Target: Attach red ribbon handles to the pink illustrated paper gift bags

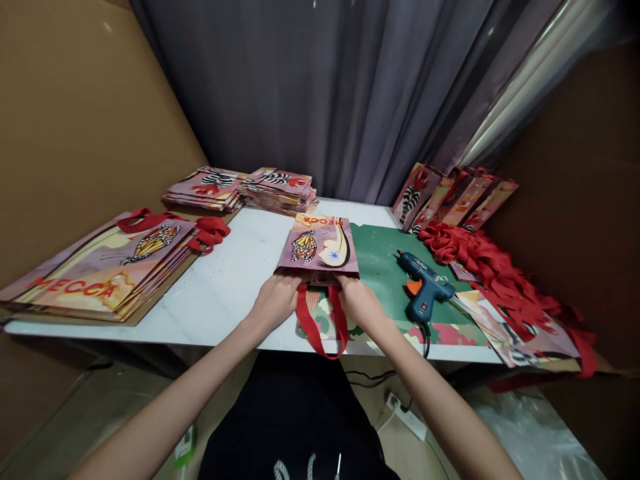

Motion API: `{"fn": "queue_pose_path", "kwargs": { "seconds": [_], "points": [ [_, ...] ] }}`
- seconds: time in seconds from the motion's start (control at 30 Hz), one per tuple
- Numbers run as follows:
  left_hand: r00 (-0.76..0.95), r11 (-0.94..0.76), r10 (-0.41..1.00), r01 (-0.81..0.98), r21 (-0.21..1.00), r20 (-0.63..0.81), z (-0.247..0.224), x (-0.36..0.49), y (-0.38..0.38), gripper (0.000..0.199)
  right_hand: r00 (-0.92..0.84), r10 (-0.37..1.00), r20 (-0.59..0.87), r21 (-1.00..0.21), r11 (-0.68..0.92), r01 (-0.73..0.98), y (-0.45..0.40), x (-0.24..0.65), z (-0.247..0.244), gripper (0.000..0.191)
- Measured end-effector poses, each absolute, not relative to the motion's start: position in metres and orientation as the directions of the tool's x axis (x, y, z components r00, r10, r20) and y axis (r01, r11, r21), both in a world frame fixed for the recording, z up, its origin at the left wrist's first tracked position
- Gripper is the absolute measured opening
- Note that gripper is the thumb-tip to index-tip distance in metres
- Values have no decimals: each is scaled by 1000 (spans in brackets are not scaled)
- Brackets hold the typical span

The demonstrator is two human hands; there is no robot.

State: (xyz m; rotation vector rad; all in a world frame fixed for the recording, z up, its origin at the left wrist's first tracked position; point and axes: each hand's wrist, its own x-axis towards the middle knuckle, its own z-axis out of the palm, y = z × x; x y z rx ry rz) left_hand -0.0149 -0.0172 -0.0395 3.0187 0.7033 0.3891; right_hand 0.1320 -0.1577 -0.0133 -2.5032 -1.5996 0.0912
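Spanning the view, a white marble-patterned tabletop (225,293) stands before a grey curtain (325,93), with brown cardboard walls (75,120) on both sides. At far left lies a stack of large printed paper bags (100,270) with red ribbon handles, lettered MECCA. Behind it, toward the curtain, sit two lower stacks of small flat bags (240,187).

At the near edge, centre, a small gift bag (320,247) printed with a butterfly lies flat, partly on a green cutting mat (385,267). Its long axis runs away from the person: its mouth points at the person, its base toward the curtain. A red ribbon handle (320,327) loops from the mouth and hangs over the tabletop edge.

The left hand (273,303) grips the bag's near left corner, fingers curled and closed on the mouth edge. The right hand (360,303) does the same at the near right corner, fingers pinched on the edge, just beside the ribbon's right end.

Right of the hands, a blue glue gun (425,283) with an orange trigger rests on the mat. Farther right, a heap of red ribbons (490,267) lies over more flat bags, and printed bags (450,197) lean upright by the curtain.
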Motion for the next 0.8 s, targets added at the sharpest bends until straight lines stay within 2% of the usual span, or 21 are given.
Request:
{"fn": "queue_pose_path", "kwargs": {
  "seconds": [0.07,0.2,0.33,0.43,0.5,0.63,0.8],
  "points": [
    [872,-924,366,383,13,326,-27,-21,-16,31,351,926,137,-79,-343,936,-162,132,-5,41],
    [837,-953,217,292,-76,502,2,-35,-17,33,241,906,348,105,-294,950,-172,130,9,32],
    [779,-958,-1,179,-224,627,21,-46,-26,28,147,852,503,173,-266,948,-183,132,17,20],
    [748,-921,-137,144,-361,650,26,-54,-37,22,39,810,585,209,-197,958,-194,136,19,18],
    [742,-903,-178,137,-406,646,28,-60,-45,21,-16,784,621,222,-155,963,-202,138,21,19],
    [740,-909,-182,124,-397,647,34,-68,-63,17,-30,778,627,190,-115,975,-217,137,25,21],
    [725,-958,-139,75,-278,675,41,-71,-83,21,44,805,591,61,-99,993,-228,125,30,13]
  ]
}}
